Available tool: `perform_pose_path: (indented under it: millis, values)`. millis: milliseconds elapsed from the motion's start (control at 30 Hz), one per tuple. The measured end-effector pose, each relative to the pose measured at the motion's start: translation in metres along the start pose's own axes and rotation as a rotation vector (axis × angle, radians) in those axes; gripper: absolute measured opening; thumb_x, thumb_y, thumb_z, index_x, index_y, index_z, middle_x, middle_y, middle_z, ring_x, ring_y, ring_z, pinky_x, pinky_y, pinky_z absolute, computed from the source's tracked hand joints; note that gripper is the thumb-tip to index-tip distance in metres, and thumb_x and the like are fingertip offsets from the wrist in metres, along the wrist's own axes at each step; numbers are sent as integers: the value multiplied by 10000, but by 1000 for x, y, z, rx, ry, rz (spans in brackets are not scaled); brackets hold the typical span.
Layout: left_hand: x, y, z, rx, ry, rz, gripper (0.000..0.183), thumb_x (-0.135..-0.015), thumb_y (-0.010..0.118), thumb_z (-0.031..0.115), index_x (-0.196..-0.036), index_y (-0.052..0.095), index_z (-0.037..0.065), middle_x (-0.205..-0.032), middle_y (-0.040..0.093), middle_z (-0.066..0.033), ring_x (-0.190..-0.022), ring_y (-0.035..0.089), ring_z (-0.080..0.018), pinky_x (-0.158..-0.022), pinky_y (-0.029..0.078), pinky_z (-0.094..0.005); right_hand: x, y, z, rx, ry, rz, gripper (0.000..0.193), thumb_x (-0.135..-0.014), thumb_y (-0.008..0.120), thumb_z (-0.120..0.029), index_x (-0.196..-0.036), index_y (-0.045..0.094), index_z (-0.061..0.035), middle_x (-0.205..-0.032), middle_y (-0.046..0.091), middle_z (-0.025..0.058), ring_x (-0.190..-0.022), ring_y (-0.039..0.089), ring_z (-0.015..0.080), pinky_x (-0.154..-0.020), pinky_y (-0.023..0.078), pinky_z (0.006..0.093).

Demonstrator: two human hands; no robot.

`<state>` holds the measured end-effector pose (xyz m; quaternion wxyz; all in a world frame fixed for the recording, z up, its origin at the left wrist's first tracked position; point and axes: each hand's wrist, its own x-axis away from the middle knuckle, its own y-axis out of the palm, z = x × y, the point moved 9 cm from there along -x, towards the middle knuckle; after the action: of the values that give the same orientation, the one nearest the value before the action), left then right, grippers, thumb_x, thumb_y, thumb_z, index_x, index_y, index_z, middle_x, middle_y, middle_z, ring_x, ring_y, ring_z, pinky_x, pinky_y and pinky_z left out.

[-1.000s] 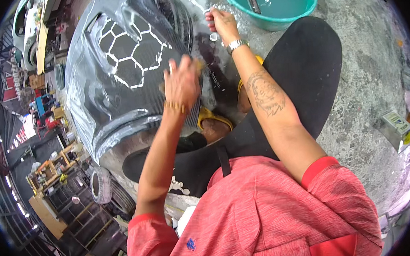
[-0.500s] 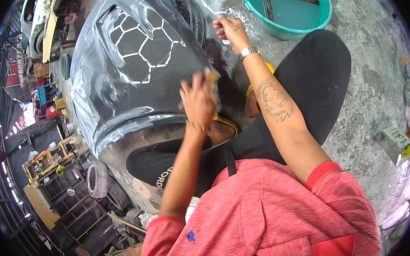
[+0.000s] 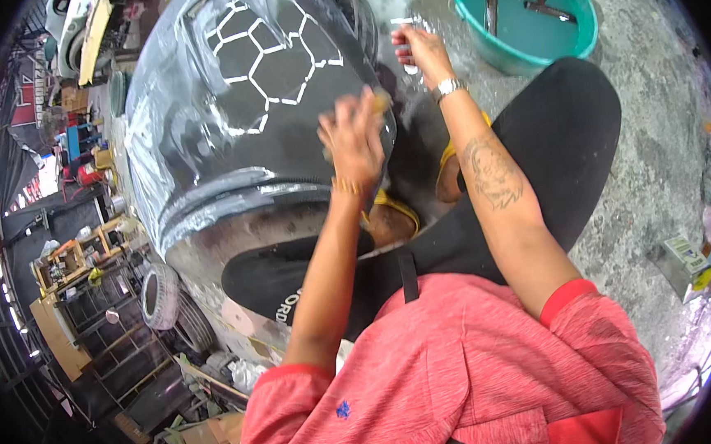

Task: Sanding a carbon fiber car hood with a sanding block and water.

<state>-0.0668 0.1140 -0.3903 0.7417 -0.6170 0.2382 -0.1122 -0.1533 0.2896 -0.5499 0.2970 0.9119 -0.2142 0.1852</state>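
Observation:
A dark, glossy, curved car panel (image 3: 201,142), streaked with grey-white residue and patterned with white hexagon outlines, lies before me at the left. My left hand (image 3: 353,144) rests on its near right edge, fingers spread over the surface and blurred by motion. A small yellowish pad (image 3: 380,101) pokes out by its fingertips, mostly covered by the hand. To the right of the panel, over wet concrete, my right hand (image 3: 424,52) hangs with loosely curled fingers and no object visible in it. A metal watch (image 3: 448,89) circles that wrist.
Beyond my right knee stands a green basin (image 3: 517,62) of cloudy water with several dark blocks in it. A metal can (image 3: 688,260) sits at the far right. Tyres (image 3: 163,297) and cluttered shelving (image 3: 70,267) line the left side. My sandalled feet (image 3: 390,224) are close below the panel.
My left hand has slid slightly farther away along the panel's edge with the pad. My right hand stays over the wet floor. The whole view has shifted a little.

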Motion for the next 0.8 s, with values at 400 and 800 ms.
perform_pose_path:
  millis: [400,800]
  values:
    - [-30,-1,20,-5,137,-87,442,-946,616,202,-1387,627,166,-1249,576,-109,-1087,524,-385,-896,437,-519,-4,-5,4,12,-37,-14,346,-1020,630,-377,-988,754,-56,-881,736,17,-657,648,99,-584,533,252]
    - [2,10,62,-6,278,-143,468,-943,665,234,-1405,609,188,-1168,577,-60,-1049,527,-299,-865,430,-447,8,9,-13,82,-21,-50,363,-1010,639,-405,-1027,741,-57,-950,728,21,-763,664,105,-687,557,256]
